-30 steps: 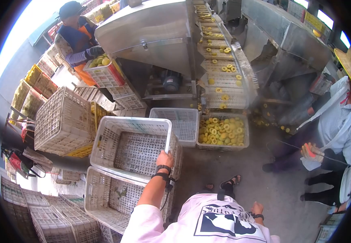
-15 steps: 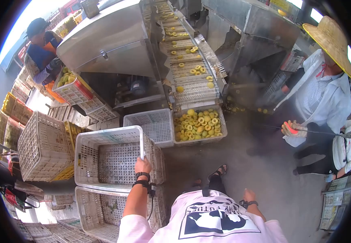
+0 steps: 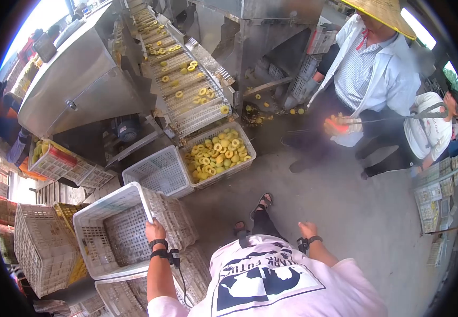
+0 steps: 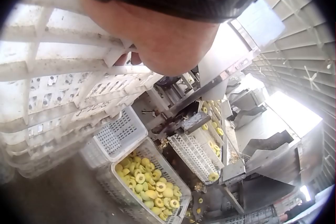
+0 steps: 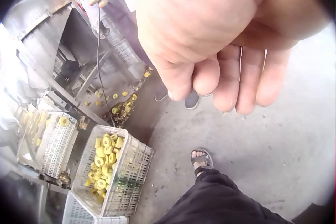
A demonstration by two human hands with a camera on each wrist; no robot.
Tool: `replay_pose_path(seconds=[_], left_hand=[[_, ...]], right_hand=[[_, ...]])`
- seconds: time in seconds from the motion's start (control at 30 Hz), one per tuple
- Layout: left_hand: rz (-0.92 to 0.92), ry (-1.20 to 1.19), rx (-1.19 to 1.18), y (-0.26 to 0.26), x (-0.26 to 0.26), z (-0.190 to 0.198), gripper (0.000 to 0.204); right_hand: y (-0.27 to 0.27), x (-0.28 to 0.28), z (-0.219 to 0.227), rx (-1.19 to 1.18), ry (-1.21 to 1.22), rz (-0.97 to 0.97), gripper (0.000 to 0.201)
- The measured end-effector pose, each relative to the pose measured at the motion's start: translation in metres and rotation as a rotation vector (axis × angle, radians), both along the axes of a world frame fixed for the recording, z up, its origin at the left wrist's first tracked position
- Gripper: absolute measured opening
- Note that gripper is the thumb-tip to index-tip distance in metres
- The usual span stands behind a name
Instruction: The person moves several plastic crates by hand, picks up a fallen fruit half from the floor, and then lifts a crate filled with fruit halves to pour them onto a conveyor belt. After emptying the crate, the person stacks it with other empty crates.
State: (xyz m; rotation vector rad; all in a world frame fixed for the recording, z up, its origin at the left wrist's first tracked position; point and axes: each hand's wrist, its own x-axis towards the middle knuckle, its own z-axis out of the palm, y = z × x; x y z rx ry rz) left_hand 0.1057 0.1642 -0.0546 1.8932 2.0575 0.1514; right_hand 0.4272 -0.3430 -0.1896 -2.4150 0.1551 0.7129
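My left hand (image 3: 155, 231) grips the near rim of a tilted white plastic crate (image 3: 170, 214), the top one of a stack; its bottom is soiled and it holds no fruit. In the left wrist view, fingertips show through an opening in the crate's lattice wall (image 4: 58, 66). My right hand (image 3: 307, 230) hangs free over the floor, its fingers loosely bent and nothing in them, as the right wrist view shows. Ahead stands a white crate (image 3: 248, 145) full of yellow cored fruit pieces (image 3: 216, 154), with an empty white crate (image 3: 155, 177) beside it.
A conveyor (image 3: 187, 100) carrying fruit rings slopes down to the full crate. A metal machine housing (image 3: 76, 79) stands left of it. One person in a straw hat (image 3: 382, 16) at the right holds a cord. Stacked crates (image 3: 44, 243) stand at left; spilled fruit (image 3: 295, 111) lies beyond.
The view has swung to the right, bringing the person in the straw hat further in. My left hand keeps hold of the crate rim, and the top crate has turned relative to the one below.
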Motion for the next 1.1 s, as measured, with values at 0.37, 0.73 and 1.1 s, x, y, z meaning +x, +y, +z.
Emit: replay_pose_path(seconds=[0.37, 0.73, 1.1], left_hand=[[0.041, -0.064, -0.030, -0.001, 0.000, 0.002, 0.043], [-0.005, -0.069, 0.023, -0.002, -0.002, -0.002, 0.041], [-0.097, -0.130, -0.201, -0.004, -0.009, 0.019, 0.050]], right_hand=[[-0.007, -0.003, -0.007, -0.176, -0.158, 0.100, 0.029], [0.011, -0.010, 0.023, -0.138, -0.174, 0.066, 0.025], [0.019, -0.009, 0.052, -0.136, -0.026, -0.020, 0.030]])
